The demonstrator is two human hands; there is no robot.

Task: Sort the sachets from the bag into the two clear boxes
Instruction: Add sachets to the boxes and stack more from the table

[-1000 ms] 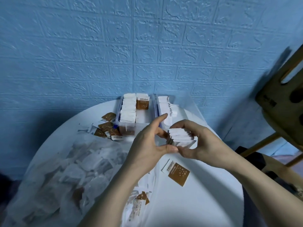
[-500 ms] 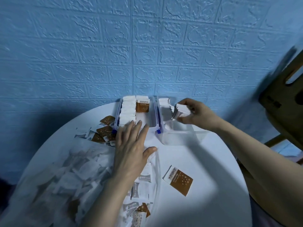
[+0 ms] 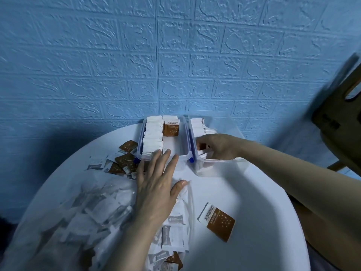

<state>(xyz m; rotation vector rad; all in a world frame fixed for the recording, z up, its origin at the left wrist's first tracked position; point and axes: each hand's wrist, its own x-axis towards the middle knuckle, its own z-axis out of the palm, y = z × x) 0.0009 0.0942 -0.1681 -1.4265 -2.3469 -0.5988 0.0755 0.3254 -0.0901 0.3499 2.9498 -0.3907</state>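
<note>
Two clear boxes stand side by side at the table's far edge. The left box (image 3: pixel 186 139) holds a row of white sachets (image 3: pixel 153 133) and an upright brown sachet (image 3: pixel 171 127). The right box (image 3: pixel 220 160) holds white sachets (image 3: pixel 199 124) at its back. My right hand (image 3: pixel 218 145) is down inside the right box, fingers curled on a stack of white sachets. My left hand (image 3: pixel 156 184) lies flat with spread fingers on the mouth of the clear plastic bag (image 3: pixel 78 212), which is full of sachets.
A loose brown sachet (image 3: pixel 216 222) lies on the round white table (image 3: pixel 254 202) near me. More brown and white sachets (image 3: pixel 123 159) are scattered left of the boxes. A wooden chair (image 3: pixel 341 124) stands at the right, and a blue brick-pattern wall is behind.
My right hand carried the white stack from in front of me to the right box and lowered it inside. My left hand let go of the stack and came down flat on the bag.
</note>
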